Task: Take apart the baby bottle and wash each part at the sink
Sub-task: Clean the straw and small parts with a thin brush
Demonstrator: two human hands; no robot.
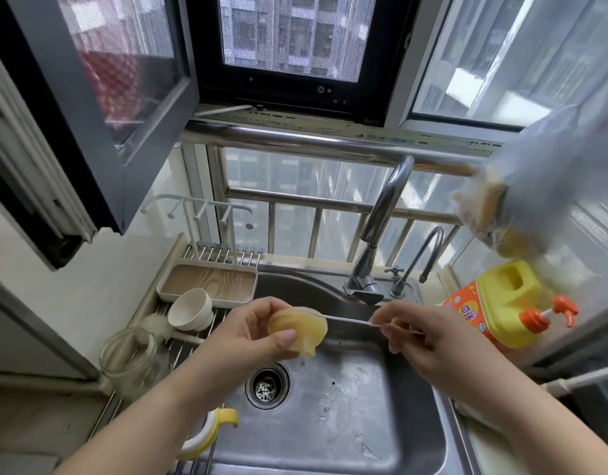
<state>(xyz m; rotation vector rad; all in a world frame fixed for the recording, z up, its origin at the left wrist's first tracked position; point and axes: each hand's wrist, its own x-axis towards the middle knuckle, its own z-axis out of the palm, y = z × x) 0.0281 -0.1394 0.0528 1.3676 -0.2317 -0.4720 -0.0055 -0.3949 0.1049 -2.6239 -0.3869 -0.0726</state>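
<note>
My left hand [251, 329] holds a yellowish silicone nipple [297, 329] above the steel sink [381, 416], its wide base turned to the right. My right hand [419, 332] pinches a thin white brush stick [347, 319] whose far end goes into the nipple's base. On the drying rack at the left lies the clear glass bottle body [129, 358] on its side. A white and yellow handle ring [212, 431] rests at the sink's left edge. A cream cap [190, 309] sits on the rack next to a fluffy bottle brush [155, 325].
The tall faucet [381, 217] and a smaller tap [422, 255] stand behind the sink; no water runs. A yellow detergent pump bottle [501, 303] stands at the right. A wooden tray [208, 281] sits on the rack. The drain [266, 389] lies below my hands.
</note>
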